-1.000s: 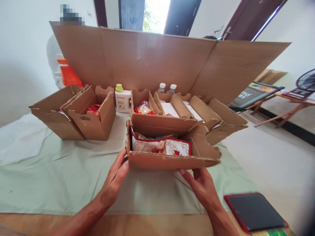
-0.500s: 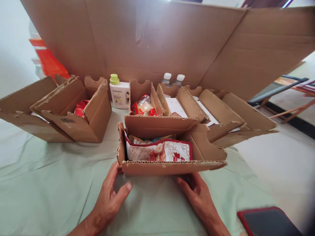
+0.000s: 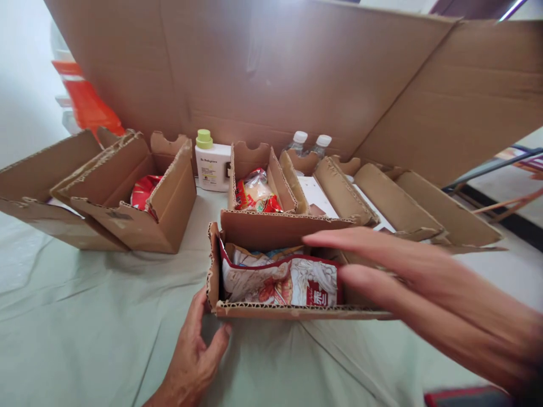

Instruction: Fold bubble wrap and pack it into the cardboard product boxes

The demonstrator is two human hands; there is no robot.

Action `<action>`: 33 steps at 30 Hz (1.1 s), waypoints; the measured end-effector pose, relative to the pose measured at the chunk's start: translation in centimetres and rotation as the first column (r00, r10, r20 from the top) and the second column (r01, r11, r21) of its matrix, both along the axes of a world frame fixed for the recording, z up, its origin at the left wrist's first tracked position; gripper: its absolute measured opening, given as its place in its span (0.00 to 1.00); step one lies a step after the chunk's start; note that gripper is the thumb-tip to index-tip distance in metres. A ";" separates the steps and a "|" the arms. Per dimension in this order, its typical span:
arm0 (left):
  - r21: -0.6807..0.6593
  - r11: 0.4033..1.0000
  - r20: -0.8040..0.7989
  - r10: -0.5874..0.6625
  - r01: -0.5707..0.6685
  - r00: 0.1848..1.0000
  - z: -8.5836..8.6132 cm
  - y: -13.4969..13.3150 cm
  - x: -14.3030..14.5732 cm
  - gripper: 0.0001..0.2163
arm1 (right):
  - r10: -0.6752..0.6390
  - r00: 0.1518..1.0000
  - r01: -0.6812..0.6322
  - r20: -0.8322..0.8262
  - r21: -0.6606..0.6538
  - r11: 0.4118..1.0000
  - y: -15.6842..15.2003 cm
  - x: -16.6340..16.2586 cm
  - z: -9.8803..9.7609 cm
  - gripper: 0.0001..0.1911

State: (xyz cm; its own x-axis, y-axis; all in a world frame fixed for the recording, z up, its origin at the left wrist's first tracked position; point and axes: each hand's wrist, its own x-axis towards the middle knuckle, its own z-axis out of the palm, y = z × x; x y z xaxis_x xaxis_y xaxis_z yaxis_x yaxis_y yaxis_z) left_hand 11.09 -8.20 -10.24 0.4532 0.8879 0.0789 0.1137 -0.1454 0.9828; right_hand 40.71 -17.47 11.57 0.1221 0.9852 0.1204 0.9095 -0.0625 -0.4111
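We read the scene from left to right. At far left on the desk [image 3: 85, 316], which is covered by a pale green cloth, we count two open cardboard boxes [image 3: 139, 226] set side by side; the nearer one holds a red packet [image 3: 142, 192]. Behind them an orange object [image 3: 87, 102] stands at the edge of the large upright cardboard sheet [image 3: 271, 73]. Next comes one white bottle [image 3: 211, 164] with a green cap, standing upright against that sheet.

Our left hand [image 3: 193, 356] rests on the cloth, thumb and fingers touching the lower left corner of the front box [image 3: 288, 310]. Its grip is loose and open, closing on nothing. The front box sits at centre, nearest to us, open at the top, with its long axis running left to right across the desk. Inside it one red-and-white snack packet [image 3: 280, 280] stands on its long edge, its printed face turned toward us, its long axis parallel to the box.

Directly behind, we count one narrow box [image 3: 254, 175] holding a clear-wrapped snack pack [image 3: 257, 195], then two clear bottles [image 3: 311, 146] with white caps, then a row of open boxes [image 3: 382, 198] fanning to the right.

Our right hand [image 3: 424, 288] extends from the right over the front box's right end, fingers straight and spread, holding nothing; whether it touches the box, we cannot tell.
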 end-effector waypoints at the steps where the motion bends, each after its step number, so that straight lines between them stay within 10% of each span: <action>1: 0.017 1.000 -0.005 0.014 -0.014 1.000 0.1 0.1 0.1 0.28 | 0.099 0.995 -0.099 -0.005 -0.135 0.986 2.5 -1.6 0.6 0.27; 8: 0.116 0.993 -0.067 0.002 0.005 0.998 0.7 0.7 0.2 0.23 | 0.320 0.929 -0.369 -0.186 -0.409 0.834 5.9 -4.7 2.0 0.29; 26: -0.012 1.000 -0.062 -0.017 0.016 0.998 0.5 0.1 0.7 0.22 | 0.345 0.928 -0.329 0.141 -0.124 0.936 2.8 -2.8 -1.2 0.18; 33: -0.027 0.997 -0.012 -0.072 0.072 0.997 0.8 0.2 0.7 0.22 | 0.099 0.917 -0.234 0.386 0.321 0.918 -3.4 -4.5 -2.4 0.22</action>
